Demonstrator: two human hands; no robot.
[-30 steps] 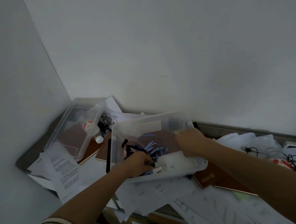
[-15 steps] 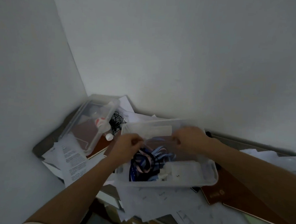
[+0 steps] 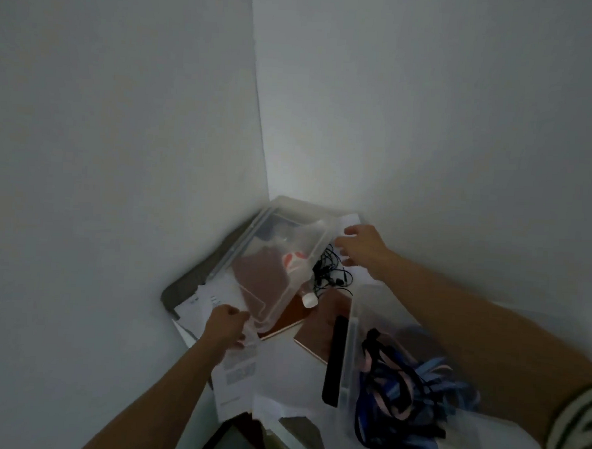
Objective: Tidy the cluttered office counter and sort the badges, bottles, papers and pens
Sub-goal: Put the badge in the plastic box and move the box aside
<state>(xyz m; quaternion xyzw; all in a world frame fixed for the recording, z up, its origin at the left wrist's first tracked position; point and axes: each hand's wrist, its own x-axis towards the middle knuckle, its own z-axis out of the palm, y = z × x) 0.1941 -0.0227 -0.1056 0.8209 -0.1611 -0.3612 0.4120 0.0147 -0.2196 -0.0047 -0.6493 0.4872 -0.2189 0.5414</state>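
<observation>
Both grips have been shifted from the badge bin to the clear bin (image 3: 299,204) at centre frame. Left grip (image 3: 227,327) is curled round its near corner, above papers (image 3: 239,369). A bottle (image 3: 309,299) lies along its right side. Right grip (image 3: 362,248) is half-curled at the far rim; whether anything is held cannot be told. Badge bin (image 3: 350,330) sits lower right.

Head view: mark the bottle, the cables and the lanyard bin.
bottle (image 3: 309,300), head view, white cap.
cables (image 3: 331,276), head view, middle of the black tangle.
lanyard bin (image 3: 349,357), head view, clear left wall.
</observation>
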